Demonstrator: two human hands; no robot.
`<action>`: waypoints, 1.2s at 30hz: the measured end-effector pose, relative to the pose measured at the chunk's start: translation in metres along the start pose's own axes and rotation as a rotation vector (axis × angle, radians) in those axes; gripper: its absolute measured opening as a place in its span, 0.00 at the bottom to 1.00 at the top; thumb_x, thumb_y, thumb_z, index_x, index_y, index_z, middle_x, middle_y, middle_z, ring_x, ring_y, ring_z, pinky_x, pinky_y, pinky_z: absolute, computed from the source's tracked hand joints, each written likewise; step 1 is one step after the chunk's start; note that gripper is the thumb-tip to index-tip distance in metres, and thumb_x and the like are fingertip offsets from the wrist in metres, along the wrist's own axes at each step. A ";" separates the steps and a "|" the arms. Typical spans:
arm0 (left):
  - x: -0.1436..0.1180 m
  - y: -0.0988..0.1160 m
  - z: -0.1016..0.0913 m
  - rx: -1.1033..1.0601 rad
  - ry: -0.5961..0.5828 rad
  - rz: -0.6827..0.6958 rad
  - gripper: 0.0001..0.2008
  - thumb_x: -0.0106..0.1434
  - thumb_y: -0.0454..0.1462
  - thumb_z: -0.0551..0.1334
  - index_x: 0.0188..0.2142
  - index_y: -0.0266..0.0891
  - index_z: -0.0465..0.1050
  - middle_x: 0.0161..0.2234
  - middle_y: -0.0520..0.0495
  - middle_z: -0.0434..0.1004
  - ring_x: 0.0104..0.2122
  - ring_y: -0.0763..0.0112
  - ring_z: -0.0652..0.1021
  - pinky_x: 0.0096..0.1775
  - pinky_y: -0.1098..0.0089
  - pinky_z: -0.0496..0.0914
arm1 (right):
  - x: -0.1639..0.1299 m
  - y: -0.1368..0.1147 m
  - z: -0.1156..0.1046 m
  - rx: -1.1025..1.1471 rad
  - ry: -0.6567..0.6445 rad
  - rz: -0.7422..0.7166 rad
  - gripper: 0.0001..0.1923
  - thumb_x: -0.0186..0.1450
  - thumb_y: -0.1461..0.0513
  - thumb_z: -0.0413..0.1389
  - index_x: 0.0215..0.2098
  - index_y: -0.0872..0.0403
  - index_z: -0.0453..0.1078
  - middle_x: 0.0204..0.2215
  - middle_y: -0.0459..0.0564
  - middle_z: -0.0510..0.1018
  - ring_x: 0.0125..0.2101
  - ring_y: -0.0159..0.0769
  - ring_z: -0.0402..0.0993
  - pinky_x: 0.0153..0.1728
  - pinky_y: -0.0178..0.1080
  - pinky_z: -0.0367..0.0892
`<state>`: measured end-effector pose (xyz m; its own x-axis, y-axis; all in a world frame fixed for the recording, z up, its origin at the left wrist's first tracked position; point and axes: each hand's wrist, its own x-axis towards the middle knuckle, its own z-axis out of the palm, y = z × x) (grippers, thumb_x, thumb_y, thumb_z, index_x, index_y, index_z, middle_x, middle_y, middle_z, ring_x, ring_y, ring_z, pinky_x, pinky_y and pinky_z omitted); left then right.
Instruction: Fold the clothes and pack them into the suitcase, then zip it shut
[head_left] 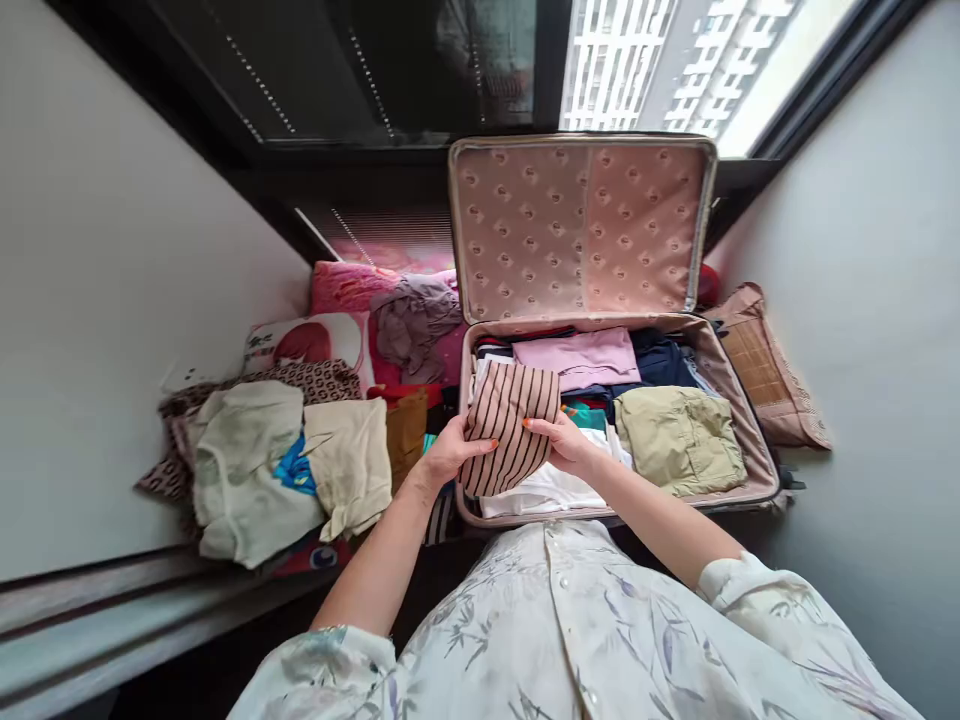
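Both bare forearms reach up from the lower frame toward the centre. The left hand (448, 452) and right hand (566, 445) face each other, fingers curled in a grip.

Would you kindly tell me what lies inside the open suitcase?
Folded clothes fill the suitcase: a pink top, khaki shorts, navy garments, white fabric. The layers beneath are covered.

The floor (225, 660) is carrying an open suitcase (739, 420) lying toward its window edge, a heap of folded clothes (255, 470) and pillows (337, 320) resting along its left wall edge, and a woven bag (765, 370) sitting at its right.
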<state>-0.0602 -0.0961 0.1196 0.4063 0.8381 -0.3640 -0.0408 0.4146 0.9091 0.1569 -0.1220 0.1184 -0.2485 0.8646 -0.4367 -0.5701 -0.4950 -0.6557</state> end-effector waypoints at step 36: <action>0.305 -0.111 0.273 1.512 -0.251 0.130 0.40 0.68 0.57 0.59 0.75 0.58 0.49 0.78 0.44 0.30 0.73 0.32 0.37 0.64 0.24 0.42 | 0.080 -0.143 -0.366 -1.788 0.730 -0.036 0.50 0.61 0.37 0.60 0.75 0.45 0.55 0.74 0.72 0.41 0.69 0.80 0.42 0.57 0.80 0.39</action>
<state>0.3173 0.0169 -0.0372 0.6182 0.6953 -0.3666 0.7849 -0.5204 0.3364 0.5049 -0.0139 -0.0480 0.3384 0.9115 -0.2337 0.8898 -0.3908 -0.2355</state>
